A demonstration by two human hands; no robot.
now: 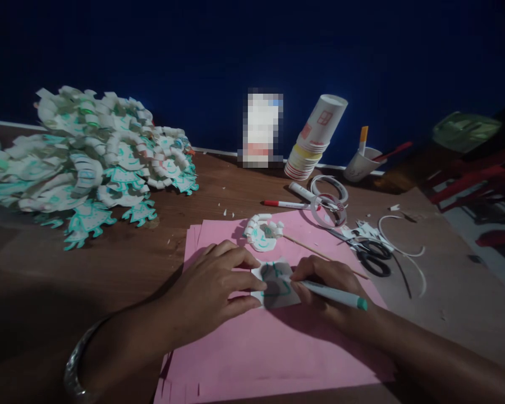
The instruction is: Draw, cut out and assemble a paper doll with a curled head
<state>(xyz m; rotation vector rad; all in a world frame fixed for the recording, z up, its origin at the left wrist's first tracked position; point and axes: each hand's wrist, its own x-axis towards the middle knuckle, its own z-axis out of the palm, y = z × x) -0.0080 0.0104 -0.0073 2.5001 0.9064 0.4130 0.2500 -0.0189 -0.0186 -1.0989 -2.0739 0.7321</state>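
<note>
A small white paper piece with green drawn lines lies on a stack of pink paper. My left hand presses on its left side, fingers stretched out and apart. Closed round a white marker with a green end, my right hand holds the tip down at the paper's right side. Just beyond sits a paper face with curled paper hair. A thin wooden stick runs from near the face toward the right, partly behind my right hand.
Many similar paper dolls are heaped at the left. Black-handled scissors, paper scraps, tape rolls and a red-capped marker lie at the right. Behind them stand stacked paper cups and a cup with tools.
</note>
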